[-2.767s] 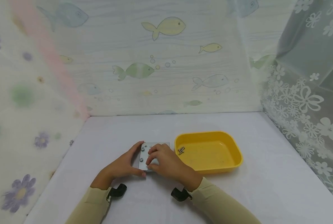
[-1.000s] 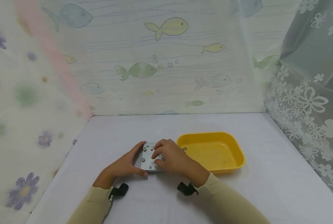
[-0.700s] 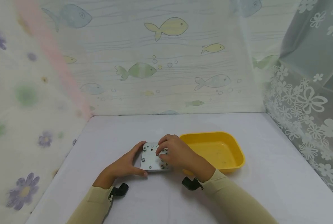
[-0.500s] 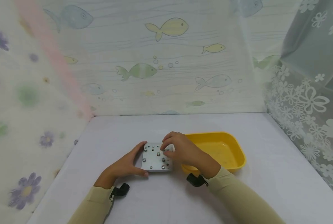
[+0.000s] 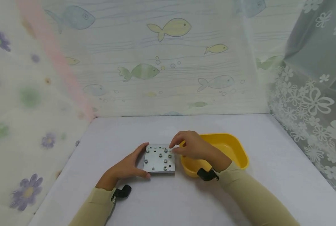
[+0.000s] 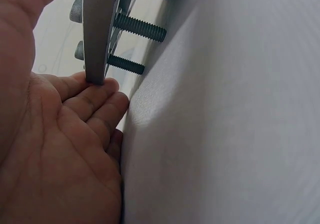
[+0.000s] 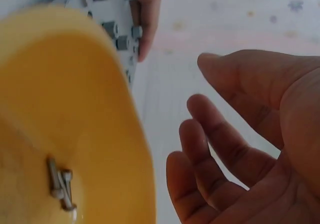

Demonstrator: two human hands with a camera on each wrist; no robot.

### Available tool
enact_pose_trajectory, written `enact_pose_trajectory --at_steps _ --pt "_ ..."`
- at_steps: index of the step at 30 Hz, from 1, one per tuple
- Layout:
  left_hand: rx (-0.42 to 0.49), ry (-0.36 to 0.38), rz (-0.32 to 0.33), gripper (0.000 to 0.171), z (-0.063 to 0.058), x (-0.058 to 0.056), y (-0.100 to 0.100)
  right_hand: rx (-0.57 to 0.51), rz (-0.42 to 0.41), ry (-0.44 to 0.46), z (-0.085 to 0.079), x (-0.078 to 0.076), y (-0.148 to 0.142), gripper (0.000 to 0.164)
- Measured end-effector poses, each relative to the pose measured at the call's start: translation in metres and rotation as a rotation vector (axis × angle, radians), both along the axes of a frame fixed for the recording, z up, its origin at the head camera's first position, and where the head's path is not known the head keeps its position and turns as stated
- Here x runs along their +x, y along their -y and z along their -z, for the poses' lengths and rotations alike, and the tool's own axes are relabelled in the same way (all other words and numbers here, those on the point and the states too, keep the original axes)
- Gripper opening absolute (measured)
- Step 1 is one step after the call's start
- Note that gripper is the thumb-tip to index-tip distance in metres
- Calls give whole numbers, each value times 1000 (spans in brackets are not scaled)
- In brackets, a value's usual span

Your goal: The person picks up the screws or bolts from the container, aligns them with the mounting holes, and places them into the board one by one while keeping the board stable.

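A flat silver metal plate (image 5: 156, 161) stands on the table with several socket-head screws (image 5: 160, 155) set in its top. In the left wrist view, threaded screw shanks (image 6: 140, 27) stick out under it. My left hand (image 5: 125, 166) holds the plate's left end, thumb at the near edge and fingertips at the far edge. My right hand (image 5: 194, 146) hovers between the plate's right end and the yellow tray (image 5: 241, 157). Its fingers are loosely bent with nothing between them in the right wrist view. Loose screws (image 7: 61, 184) lie inside the tray.
A white cloth covers the table (image 5: 162, 201). Behind it hangs a curtain (image 5: 170, 47) printed with fish, with a flowered curtain (image 5: 49, 141) on the left and a lace one (image 5: 312, 100) on the right. My right forearm (image 5: 255, 194) reaches past the tray's near side.
My right hand has moved right, off the plate's middle to beside the tray, letting go of a screw that now stands in the plate. My left hand keeps its place on the plate.
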State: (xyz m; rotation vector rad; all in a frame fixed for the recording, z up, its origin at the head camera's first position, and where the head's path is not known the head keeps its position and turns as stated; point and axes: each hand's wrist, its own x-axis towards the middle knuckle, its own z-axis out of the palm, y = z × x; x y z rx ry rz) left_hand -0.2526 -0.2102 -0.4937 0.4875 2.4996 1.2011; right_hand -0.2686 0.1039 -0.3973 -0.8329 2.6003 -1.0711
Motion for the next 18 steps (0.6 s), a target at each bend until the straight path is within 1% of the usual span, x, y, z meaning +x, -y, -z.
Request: enact_pose_trajectory --at_steps 4,9,14,18 --pt "2 -6 1 133 1 0 0 -18 -43 51 1 -8 -13 13" --pt "2 -1 -6 133 0 1 -1 -26 -104 79 5 -18 -29 13" --pt "13 -2 -1 133 -1 1 -1 1 -109 83 9 -27 -40 16" --pt "13 2 -2 134 -1 2 -1 23 -98 135 14 -32 -45 16"
